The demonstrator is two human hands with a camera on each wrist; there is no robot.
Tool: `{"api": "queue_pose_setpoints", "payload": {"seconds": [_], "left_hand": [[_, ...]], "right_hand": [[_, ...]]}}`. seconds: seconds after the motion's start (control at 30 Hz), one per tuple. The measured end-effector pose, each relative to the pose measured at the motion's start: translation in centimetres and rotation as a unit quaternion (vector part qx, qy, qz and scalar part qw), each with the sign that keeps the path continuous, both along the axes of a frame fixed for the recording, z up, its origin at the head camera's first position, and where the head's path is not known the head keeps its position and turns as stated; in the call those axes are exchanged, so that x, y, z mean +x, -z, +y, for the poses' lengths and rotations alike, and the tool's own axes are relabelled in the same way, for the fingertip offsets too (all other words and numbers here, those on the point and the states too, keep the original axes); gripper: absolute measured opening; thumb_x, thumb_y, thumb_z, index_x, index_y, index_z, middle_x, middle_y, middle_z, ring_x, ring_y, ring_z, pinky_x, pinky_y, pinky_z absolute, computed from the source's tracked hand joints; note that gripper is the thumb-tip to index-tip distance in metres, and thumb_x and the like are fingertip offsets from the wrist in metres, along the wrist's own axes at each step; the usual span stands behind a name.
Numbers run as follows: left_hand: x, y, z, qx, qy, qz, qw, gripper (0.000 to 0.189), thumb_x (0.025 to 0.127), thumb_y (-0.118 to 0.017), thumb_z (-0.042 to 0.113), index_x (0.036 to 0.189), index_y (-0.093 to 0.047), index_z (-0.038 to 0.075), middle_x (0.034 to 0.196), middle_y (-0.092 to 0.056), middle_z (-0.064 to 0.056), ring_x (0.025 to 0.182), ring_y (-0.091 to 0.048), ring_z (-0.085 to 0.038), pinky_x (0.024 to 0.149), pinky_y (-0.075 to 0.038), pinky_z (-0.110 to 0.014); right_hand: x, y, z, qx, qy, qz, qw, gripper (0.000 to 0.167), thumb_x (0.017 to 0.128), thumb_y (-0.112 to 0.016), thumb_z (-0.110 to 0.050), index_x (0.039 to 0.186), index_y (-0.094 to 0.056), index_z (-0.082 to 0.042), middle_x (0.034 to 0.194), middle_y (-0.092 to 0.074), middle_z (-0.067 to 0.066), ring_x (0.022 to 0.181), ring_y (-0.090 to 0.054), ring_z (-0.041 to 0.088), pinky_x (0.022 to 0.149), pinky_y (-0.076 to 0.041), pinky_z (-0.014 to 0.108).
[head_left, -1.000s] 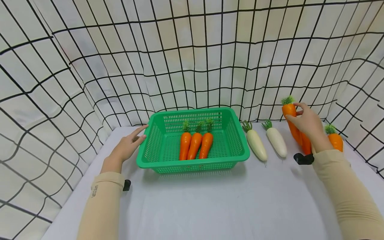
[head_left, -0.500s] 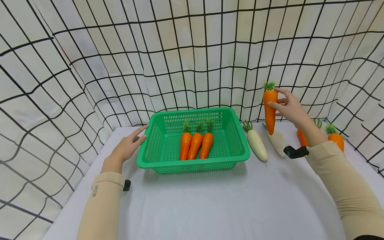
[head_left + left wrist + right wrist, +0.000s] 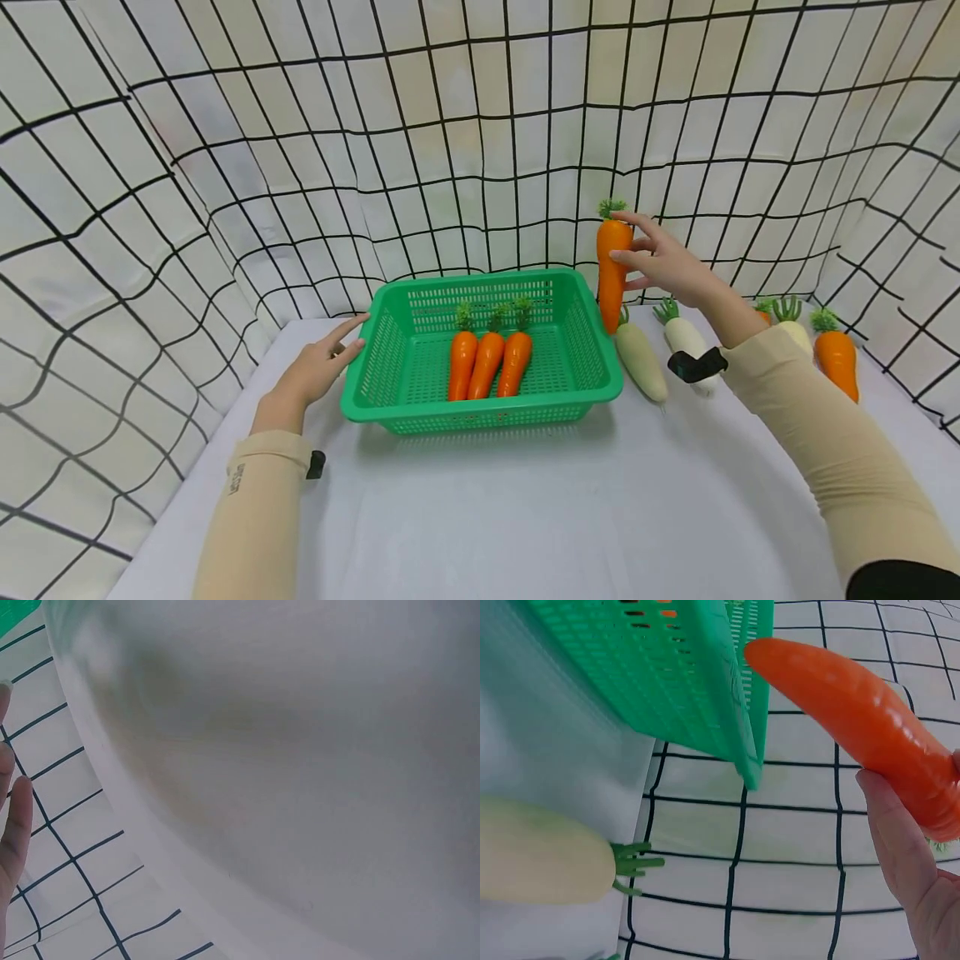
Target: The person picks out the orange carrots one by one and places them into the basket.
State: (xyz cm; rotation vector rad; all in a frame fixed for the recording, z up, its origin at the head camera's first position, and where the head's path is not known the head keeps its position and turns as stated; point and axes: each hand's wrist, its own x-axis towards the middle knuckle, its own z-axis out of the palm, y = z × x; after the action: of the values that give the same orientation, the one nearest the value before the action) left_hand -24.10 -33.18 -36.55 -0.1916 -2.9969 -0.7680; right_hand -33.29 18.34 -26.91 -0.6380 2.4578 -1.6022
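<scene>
My right hand (image 3: 667, 265) pinches an orange carrot (image 3: 612, 262) with a green leafy top near its thick end. The carrot hangs upright at the right rim of a green slotted basket (image 3: 480, 414), its tip overlapping the rim in the head view. In the right wrist view the thumb presses the side of the carrot (image 3: 855, 712), close by the basket wall (image 3: 705, 682). My left hand (image 3: 318, 367) touches the basket's left rim with its fingers extended. Three carrots (image 3: 489, 365) lie side by side inside the basket, leafy tops toward the back.
Right of the basket lie two white radishes (image 3: 641, 367), the second (image 3: 686, 340) partly behind the right wrist. Farther right are another radish (image 3: 797, 335) and a carrot (image 3: 836, 362), with one more carrot top (image 3: 763, 307) behind the forearm. White cloth walls with black netting (image 3: 480, 150) enclose the table.
My right hand has lifted the carrot from the right-hand group and carried it left, over the radishes, to the basket's right rim. My left hand stays at the left rim.
</scene>
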Motion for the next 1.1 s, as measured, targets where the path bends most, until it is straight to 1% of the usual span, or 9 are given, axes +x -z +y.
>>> {"api": "queue_pose_setpoints", "payload": {"seconds": [0.13, 0.2, 0.37, 0.57, 0.63, 0.8, 0.87, 1.0, 1.1], "left_hand": [[0.0, 0.0, 0.0, 0.000, 0.000, 0.000, 1.0000, 0.065, 0.109, -0.036, 0.055, 0.164, -0.025, 0.023, 0.102, -0.067, -0.021, 0.093, -0.063, -0.037, 0.077, -0.050, -0.055], [0.0, 0.0, 0.0, -0.001, -0.001, 0.001, 1.0000, 0.065, 0.109, -0.036, 0.055, 0.164, -0.026, 0.024, 0.101, -0.068, -0.020, 0.091, -0.063, -0.035, 0.075, -0.050, -0.053], [0.0, 0.0, 0.0, -0.005, -0.005, 0.002, 1.0000, 0.065, 0.108, -0.037, 0.056, 0.164, -0.026, 0.024, 0.116, -0.066, -0.029, 0.096, -0.064, -0.040, 0.075, -0.052, -0.055], [0.0, 0.1, 0.1, -0.002, -0.007, -0.001, 1.0000, 0.066, 0.108, -0.036, 0.057, 0.164, -0.026, 0.024, 0.127, -0.062, -0.035, 0.110, -0.062, -0.051, 0.083, -0.052, -0.064], [0.0, 0.1, 0.0, -0.002, -0.009, -0.001, 1.0000, 0.066, 0.108, -0.036, 0.057, 0.164, -0.026, 0.024, 0.128, -0.062, -0.036, 0.111, -0.062, -0.051, 0.084, -0.052, -0.064], [0.1, 0.2, 0.0, 0.002, -0.012, -0.001, 0.9999, 0.066, 0.108, -0.037, 0.058, 0.164, -0.027, 0.024, 0.124, -0.064, -0.033, 0.101, -0.064, -0.044, 0.077, -0.052, -0.057], [0.1, 0.2, 0.0, 0.003, -0.013, -0.002, 0.9999, 0.066, 0.107, -0.038, 0.058, 0.164, -0.027, 0.025, 0.124, -0.064, -0.033, 0.099, -0.064, -0.043, 0.076, -0.052, -0.055], [0.0, 0.2, 0.1, 0.000, -0.014, 0.000, 0.9999, 0.066, 0.108, -0.037, 0.058, 0.164, -0.026, 0.025, 0.127, -0.063, -0.034, 0.107, -0.063, -0.047, 0.079, -0.052, -0.059], [0.0, 0.2, 0.0, -0.001, -0.014, 0.002, 0.9999, 0.066, 0.108, -0.036, 0.058, 0.164, -0.026, 0.026, 0.126, -0.063, -0.034, 0.108, -0.063, -0.047, 0.080, -0.052, -0.059]], "right_hand": [[-0.6, 0.1, -1.7, 0.015, -0.023, 0.003, 0.9996, 0.062, 0.109, -0.052, -0.017, 0.164, -0.023, -0.021, 0.140, -0.041, 0.028, 0.122, -0.055, 0.044, 0.086, -0.060, 0.041], [-1.1, 0.1, -2.4, 0.029, -0.036, -0.001, 0.9989, 0.062, 0.109, -0.052, -0.017, 0.164, -0.023, -0.021, 0.140, -0.041, 0.028, 0.121, -0.056, 0.045, 0.086, -0.060, 0.044], [-2.1, 0.5, -4.4, 0.070, -0.067, -0.026, 0.9950, 0.061, 0.110, -0.051, -0.014, 0.164, -0.023, -0.020, 0.143, -0.042, 0.029, 0.120, -0.056, 0.046, 0.088, -0.059, 0.050], [-2.5, 1.1, -6.8, 0.096, -0.085, -0.076, 0.9888, 0.057, 0.109, -0.050, -0.008, 0.159, -0.024, -0.015, 0.137, -0.045, 0.031, 0.112, -0.060, 0.044, 0.085, -0.060, 0.050], [-2.6, 1.4, -7.6, 0.108, -0.093, -0.096, 0.9852, 0.057, 0.109, -0.050, -0.008, 0.157, -0.021, -0.013, 0.138, -0.043, 0.031, 0.112, -0.060, 0.044, 0.086, -0.059, 0.051], [-2.8, 2.0, -9.1, 0.149, -0.101, -0.131, 0.9749, 0.057, 0.108, -0.051, -0.008, 0.157, -0.021, -0.012, 0.140, -0.041, 0.029, 0.114, -0.060, 0.044, 0.089, -0.058, 0.052], [-2.9, 2.2, -9.4, 0.166, -0.097, -0.136, 0.9718, 0.056, 0.108, -0.052, -0.010, 0.156, -0.022, -0.013, 0.138, -0.043, 0.028, 0.112, -0.061, 0.043, 0.089, -0.058, 0.051], [-3.0, 2.4, -10.0, 0.193, -0.089, -0.136, 0.9676, 0.057, 0.108, -0.053, -0.013, 0.156, -0.023, -0.012, 0.137, -0.044, 0.028, 0.108, -0.064, 0.042, 0.087, -0.059, 0.048], [-3.1, 2.7, -10.4, 0.199, -0.091, -0.140, 0.9657, 0.057, 0.108, -0.053, -0.013, 0.156, -0.023, -0.012, 0.139, -0.044, 0.029, 0.109, -0.063, 0.043, 0.090, -0.057, 0.050]]}}
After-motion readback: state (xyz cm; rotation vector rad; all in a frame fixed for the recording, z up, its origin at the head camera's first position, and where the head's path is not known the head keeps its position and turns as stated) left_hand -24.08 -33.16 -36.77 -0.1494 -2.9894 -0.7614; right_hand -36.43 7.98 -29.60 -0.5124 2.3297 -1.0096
